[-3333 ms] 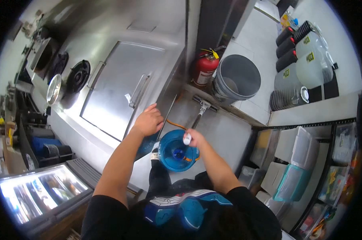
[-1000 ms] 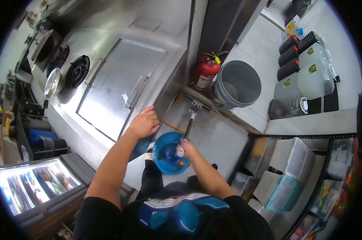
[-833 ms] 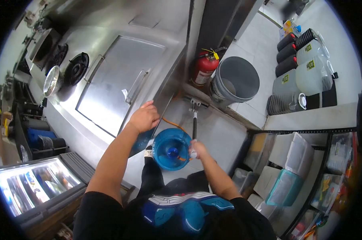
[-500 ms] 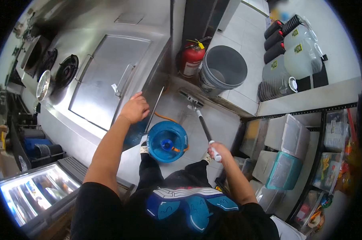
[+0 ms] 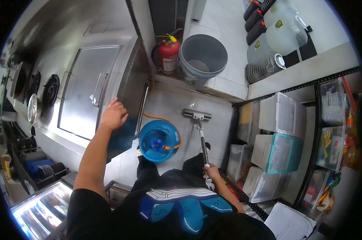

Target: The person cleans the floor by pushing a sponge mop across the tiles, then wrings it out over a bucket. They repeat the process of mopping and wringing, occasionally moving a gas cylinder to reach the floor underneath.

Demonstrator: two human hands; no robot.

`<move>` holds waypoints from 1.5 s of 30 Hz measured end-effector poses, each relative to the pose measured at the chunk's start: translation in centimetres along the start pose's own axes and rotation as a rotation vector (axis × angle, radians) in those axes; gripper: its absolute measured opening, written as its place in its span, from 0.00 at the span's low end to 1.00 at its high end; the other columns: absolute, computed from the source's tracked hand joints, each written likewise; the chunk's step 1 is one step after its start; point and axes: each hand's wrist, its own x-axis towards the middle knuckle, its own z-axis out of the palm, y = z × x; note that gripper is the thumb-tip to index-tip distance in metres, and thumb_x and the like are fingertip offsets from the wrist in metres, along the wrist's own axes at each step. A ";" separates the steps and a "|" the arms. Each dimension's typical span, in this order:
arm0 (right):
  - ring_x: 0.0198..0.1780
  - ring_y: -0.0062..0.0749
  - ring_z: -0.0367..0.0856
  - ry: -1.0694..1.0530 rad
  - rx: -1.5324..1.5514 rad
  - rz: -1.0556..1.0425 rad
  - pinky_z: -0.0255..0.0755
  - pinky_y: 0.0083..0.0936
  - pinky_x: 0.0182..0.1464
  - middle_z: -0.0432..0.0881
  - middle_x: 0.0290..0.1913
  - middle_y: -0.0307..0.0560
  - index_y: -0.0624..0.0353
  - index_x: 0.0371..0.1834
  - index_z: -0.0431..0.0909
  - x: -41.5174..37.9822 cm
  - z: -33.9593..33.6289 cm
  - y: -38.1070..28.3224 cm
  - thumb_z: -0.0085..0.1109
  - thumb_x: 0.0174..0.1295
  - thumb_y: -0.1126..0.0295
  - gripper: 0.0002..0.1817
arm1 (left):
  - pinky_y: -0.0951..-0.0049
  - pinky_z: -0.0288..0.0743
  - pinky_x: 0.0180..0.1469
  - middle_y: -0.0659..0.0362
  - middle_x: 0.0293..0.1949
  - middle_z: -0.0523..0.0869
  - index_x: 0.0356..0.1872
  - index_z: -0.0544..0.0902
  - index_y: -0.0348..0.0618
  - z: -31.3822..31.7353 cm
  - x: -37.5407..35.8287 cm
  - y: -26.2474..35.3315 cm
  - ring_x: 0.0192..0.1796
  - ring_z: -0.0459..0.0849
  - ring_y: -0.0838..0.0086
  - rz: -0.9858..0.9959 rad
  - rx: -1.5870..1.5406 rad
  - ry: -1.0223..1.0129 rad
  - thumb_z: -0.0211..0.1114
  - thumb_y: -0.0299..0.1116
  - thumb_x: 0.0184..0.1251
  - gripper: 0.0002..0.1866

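Observation:
My right hand [image 5: 213,173] is wrapped round the handle of a mop [image 5: 203,149]. Its wide flat head [image 5: 197,115] lies on the tiled floor [image 5: 165,98] ahead of me. At the edge of the steel counter [image 5: 125,52] my left hand [image 5: 114,115] hovers with its fingers partly curled; whether it touches the edge I cannot tell. Between the counter and the mop stands a blue water bottle [image 5: 147,132] with a blue cap, and an orange hose [image 5: 153,117] runs beside it.
A grey bucket [image 5: 185,66] and a red fire extinguisher [image 5: 167,52] stand at the far ledge. On the right, a black shelf rack [image 5: 315,120] holds plastic bins [image 5: 287,154]. Jugs [image 5: 283,38] sit at the upper right. Gas burners [image 5: 51,90] are on the left.
The mop head has come back from the ledge toward me, and my right hand has drawn nearer my body with the handle. The view has shifted, with the counter further left.

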 end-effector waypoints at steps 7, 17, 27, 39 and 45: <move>0.11 0.30 0.71 0.015 0.028 -0.067 0.67 0.27 0.12 0.72 0.18 0.45 0.63 0.33 0.68 8.1 -2.4 -1.9 0.52 0.50 0.75 0.08 | 0.61 0.54 0.65 0.59 0.32 0.79 0.23 0.79 0.45 0.3 0.2 0.4 0.48 0.74 0.68 -0.006 0.100 -0.048 0.65 0.34 0.45 0.06; 0.17 0.31 0.74 0.089 0.010 -0.023 0.71 0.29 0.15 0.74 0.23 0.48 0.67 0.42 0.69 11.1 -1.8 -3.8 0.56 0.50 0.71 0.17 | 0.61 0.53 0.65 0.60 0.31 0.79 0.21 0.78 0.46 0.1 0.5 0.6 0.48 0.74 0.68 -0.002 0.125 -0.062 0.64 0.34 0.45 0.06; 0.16 0.31 0.72 0.054 0.118 -0.001 0.69 0.29 0.14 0.72 0.20 0.46 0.67 0.39 0.69 9.0 6.2 -12.3 0.54 0.53 0.72 0.13 | 0.61 0.54 0.65 0.60 0.31 0.79 0.21 0.78 0.45 0.1 0.2 0.4 0.48 0.74 0.68 0.012 0.099 -0.031 0.64 0.34 0.46 0.05; 0.14 0.32 0.74 -0.087 -0.055 0.006 0.68 0.27 0.14 0.74 0.19 0.48 0.65 0.34 0.71 3.4 3.4 -10.0 0.55 0.53 0.72 0.09 | 0.63 0.54 0.65 0.61 0.29 0.79 0.20 0.78 0.46 0.4 -0.2 -0.2 0.46 0.75 0.70 -0.003 0.012 0.002 0.63 0.34 0.46 0.05; 0.15 0.35 0.75 -0.074 -0.080 -0.015 0.70 0.29 0.14 0.74 0.21 0.50 0.71 0.36 0.69 3.9 7.7 -5.4 0.55 0.51 0.74 0.13 | 0.65 0.55 0.64 0.60 0.28 0.79 0.21 0.79 0.46 0.0 -0.1 -0.3 0.45 0.75 0.70 0.024 -0.036 0.057 0.63 0.34 0.46 0.04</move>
